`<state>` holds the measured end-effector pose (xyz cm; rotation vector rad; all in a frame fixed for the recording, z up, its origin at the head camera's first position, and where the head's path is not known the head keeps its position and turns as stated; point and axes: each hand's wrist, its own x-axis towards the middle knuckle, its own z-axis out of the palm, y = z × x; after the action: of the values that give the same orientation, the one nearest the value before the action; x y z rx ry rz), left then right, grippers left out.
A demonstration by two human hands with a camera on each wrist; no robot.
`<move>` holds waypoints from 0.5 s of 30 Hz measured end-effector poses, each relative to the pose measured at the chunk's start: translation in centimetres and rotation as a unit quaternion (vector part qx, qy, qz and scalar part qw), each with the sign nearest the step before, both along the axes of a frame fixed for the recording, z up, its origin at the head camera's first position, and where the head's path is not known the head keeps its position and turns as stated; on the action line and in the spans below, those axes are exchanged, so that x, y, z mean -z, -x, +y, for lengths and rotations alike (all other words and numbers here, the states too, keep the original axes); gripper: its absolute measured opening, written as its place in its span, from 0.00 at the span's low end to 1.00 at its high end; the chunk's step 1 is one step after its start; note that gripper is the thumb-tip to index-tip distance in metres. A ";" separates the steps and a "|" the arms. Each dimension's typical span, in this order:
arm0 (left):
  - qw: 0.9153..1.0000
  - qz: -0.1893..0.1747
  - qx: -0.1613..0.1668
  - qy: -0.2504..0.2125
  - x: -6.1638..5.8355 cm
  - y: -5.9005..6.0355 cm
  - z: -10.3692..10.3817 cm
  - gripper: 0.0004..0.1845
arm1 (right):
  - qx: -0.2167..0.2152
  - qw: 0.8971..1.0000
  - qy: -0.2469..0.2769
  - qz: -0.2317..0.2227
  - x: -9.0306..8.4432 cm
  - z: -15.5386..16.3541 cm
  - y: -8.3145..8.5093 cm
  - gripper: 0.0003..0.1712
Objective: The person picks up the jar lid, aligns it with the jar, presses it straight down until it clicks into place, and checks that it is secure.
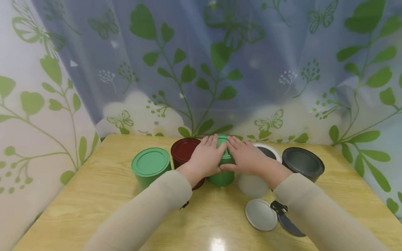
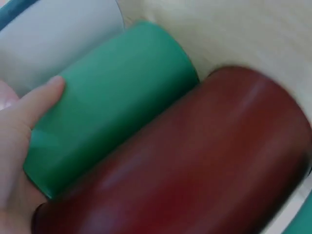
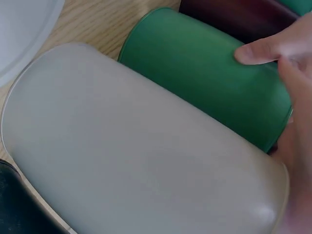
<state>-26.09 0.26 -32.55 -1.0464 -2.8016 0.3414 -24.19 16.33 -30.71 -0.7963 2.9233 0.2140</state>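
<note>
I am looking down at a row of round tins standing on the wooden table (image 1: 94, 195). Farthest left, a green tin (image 1: 150, 166) is sitting with its lid on, so I cannot tell what is in it. Next to it, a dark red tin (image 1: 183, 150) is also lidded and is partly hidden by my left hand (image 1: 205, 158). That hand is wrapping around the left side and top of the middle green tin (image 1: 221, 176), thumb on its wall, while my right hand (image 1: 248, 157) is grasping the same tin from the other side; its lid is on. Just right, touching it, a white tin (image 1: 254, 183) is standing open, its inside mostly covered by my wrist. Its pale lid (image 1: 260, 214) is lying flat in front, beside a dark opener tool (image 1: 284, 218). Farthest right, a black tin (image 1: 303, 163) is sitting closed.
</note>
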 end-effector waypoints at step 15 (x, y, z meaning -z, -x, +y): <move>0.998 0.066 0.005 0.021 0.6 -0.3 0.3 0.45 | 0.014 0.997 -0.052 0.049 0.6 -0.2 -0.2 0.46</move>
<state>-25.75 0.58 -33.18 -1.0058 -2.6831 0.4537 -24.03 16.09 -31.27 -0.7483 2.9827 0.4091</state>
